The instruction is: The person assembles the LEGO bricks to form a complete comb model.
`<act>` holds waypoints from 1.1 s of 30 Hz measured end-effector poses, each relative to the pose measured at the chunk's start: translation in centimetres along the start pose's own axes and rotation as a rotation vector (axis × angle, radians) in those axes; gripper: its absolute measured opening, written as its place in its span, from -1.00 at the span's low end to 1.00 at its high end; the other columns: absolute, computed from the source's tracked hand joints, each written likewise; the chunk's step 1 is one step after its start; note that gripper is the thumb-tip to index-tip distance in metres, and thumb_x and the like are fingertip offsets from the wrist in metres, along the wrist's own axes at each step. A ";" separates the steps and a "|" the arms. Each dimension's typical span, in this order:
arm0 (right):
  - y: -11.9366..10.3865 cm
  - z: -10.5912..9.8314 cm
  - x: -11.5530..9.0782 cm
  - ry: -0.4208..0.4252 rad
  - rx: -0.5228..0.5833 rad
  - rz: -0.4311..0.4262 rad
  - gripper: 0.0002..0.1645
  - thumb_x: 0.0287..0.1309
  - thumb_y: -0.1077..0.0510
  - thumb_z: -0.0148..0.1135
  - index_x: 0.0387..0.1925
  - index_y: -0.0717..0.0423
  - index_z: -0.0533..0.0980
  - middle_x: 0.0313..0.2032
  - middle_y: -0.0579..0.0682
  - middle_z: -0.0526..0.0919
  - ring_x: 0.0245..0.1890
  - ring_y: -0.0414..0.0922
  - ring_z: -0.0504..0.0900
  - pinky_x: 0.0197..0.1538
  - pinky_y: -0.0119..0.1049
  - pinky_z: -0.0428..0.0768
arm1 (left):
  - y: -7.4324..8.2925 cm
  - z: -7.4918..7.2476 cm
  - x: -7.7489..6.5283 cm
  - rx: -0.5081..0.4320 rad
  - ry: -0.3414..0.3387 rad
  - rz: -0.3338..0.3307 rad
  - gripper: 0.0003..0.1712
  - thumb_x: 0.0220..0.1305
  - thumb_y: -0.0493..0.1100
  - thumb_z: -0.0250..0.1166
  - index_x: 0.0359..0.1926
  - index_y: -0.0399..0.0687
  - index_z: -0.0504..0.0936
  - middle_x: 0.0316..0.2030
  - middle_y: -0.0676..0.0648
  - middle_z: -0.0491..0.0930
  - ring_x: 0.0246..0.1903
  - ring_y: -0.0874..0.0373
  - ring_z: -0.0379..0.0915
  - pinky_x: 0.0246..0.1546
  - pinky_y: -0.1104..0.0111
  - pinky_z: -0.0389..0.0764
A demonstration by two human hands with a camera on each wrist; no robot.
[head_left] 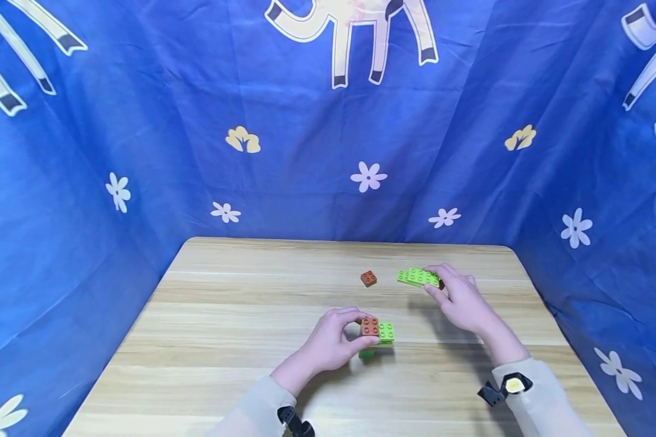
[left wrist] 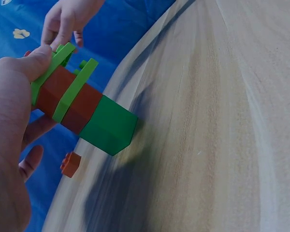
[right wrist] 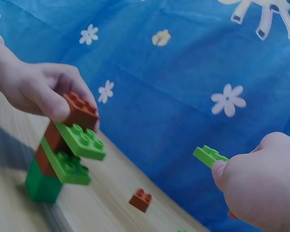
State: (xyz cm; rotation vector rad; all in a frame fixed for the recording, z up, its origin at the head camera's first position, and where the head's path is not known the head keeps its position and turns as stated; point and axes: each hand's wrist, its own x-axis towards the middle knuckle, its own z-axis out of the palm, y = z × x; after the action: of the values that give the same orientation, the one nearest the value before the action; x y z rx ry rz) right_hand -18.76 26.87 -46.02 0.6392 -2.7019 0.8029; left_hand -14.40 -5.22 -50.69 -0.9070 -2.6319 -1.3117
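Note:
My left hand grips the top brown brick of a small tower, thumb on one side and fingers on the other. Below that brick, two light green plates alternate with brown bricks and jut out to one side. A darker green block forms the tower's base, close over the tabletop. Farther back on the right, my right hand pinches a light green studded plate between thumb and fingers. Part of this plate is hidden by the hand in the right wrist view.
A loose brown brick lies on the wooden table, left of the right hand. Another light green piece shows beside the held plate, and a brown piece peeks out near the right fingers. Blue patterned cloth surrounds the table.

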 end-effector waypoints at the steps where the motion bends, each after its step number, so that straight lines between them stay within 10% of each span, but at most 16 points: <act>1: -0.3 0.0 0.0 -0.003 0.001 -0.007 -0.60 0.50 0.13 0.28 0.27 0.12 0.54 -0.20 -0.17 0.58 -0.28 -0.20 0.51 -0.07 -0.06 0.27 | 0.0 0.0 0.0 0.001 0.000 -0.002 -0.47 0.27 0.29 0.49 0.13 0.16 0.77 -0.06 0.32 0.70 0.05 0.17 0.61 0.29 0.03 0.48; 33: -7.0 0.8 -1.9 -0.073 0.023 -0.180 -0.55 0.54 -0.03 0.24 0.34 -0.04 0.53 0.17 -0.21 0.65 -0.13 -0.32 0.57 0.13 -0.04 0.32 | -0.6 0.3 0.2 -0.031 0.018 0.002 -0.45 0.26 0.34 0.47 0.11 0.16 0.78 -0.03 0.29 0.72 0.04 0.21 0.63 0.24 0.06 0.53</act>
State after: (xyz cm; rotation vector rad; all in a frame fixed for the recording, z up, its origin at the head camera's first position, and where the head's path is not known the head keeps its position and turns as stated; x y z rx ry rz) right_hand -13.88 21.80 -44.14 0.9189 -2.6544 0.7788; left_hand -14.82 -5.16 -51.24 -0.8971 -2.6044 -1.3570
